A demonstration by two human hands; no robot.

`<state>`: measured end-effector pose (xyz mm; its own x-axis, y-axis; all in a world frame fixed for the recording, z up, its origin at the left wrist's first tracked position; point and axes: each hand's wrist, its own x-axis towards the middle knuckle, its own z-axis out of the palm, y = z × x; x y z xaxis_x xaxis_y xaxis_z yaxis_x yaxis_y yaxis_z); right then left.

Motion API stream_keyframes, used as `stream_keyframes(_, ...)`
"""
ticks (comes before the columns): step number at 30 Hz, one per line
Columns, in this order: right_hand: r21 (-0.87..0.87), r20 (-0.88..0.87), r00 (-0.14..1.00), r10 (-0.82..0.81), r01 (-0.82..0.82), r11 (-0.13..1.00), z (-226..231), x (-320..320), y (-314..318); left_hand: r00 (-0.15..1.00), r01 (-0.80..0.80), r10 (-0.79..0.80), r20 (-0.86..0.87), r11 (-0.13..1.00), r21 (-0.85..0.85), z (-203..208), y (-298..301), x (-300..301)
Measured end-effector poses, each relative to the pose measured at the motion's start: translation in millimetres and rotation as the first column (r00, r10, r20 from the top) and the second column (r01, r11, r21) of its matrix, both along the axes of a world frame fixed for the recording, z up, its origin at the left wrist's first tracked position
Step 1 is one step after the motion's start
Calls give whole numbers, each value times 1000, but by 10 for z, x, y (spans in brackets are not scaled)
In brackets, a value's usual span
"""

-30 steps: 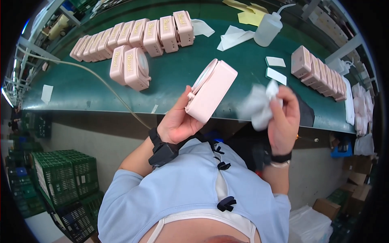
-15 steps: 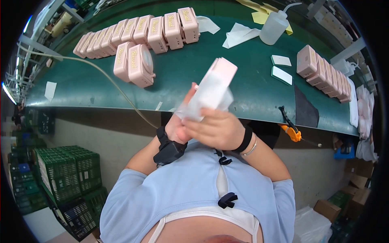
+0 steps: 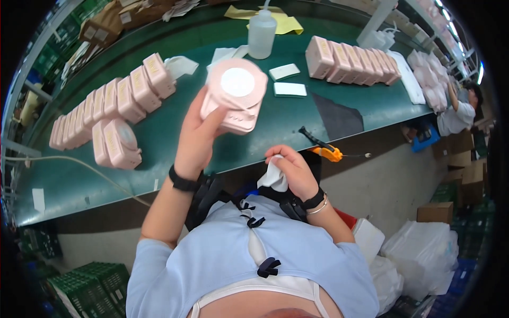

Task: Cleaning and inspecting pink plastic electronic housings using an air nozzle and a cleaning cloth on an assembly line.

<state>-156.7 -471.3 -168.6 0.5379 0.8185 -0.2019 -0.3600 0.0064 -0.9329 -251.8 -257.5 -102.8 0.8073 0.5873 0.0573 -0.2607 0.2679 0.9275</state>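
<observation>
My left hand point(image 3: 196, 132) grips a pink boxy device point(image 3: 233, 98) by its left side, above the bench. A ringed round disc with a white centre tops the device, and small holes show on its lower edge. My right hand point(image 3: 298, 175) is closed on a crumpled white cloth point(image 3: 273, 176) in front of the bench edge, apart from the device. To the left, two more pink devices point(image 3: 114, 144) stand together, one with its round disc showing. Behind them runs a long row of the same pink devices point(image 3: 110, 100).
Another row of pink devices point(image 3: 352, 62) stands at the right. A squeeze bottle point(image 3: 262, 36), two small white-topped blocks point(image 3: 290, 90) and a dark cloth point(image 3: 336, 117) lie about the green bench point(image 3: 175, 143). An orange-handled tool point(image 3: 327, 153) hangs at its edge. A person point(image 3: 460, 112) sits far right.
The view has turned right. My left hand has lifted the pink device away from me, its disc now showing. My right hand has drawn back from it with the white cloth.
</observation>
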Motion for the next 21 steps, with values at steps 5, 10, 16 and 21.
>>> stream_keyframes(5, -173, 188, 965, 183, -151, 973, -79, 66, -550, 998, -46, 64, 13, 563, 825, -7, 99, 1282)
stream_keyframes(10, -276, 175, 970, 168, -116, 954, -132, 47, -1004, 924, -3, 364, -115, 310, 951, 185, -22, 2195)
stream_keyframes(16, -300, 164, 985, 47, 5, 954, -228, -48, -1385, 838, 124, 478, -263, 303, 945, 51, -62, 3041)
stream_keyframes(21, -267, 179, 984, 5, 43, 963, -357, -70, -1546, 781, 149, 540, -314, 328, 933, -83, -215, 3314)
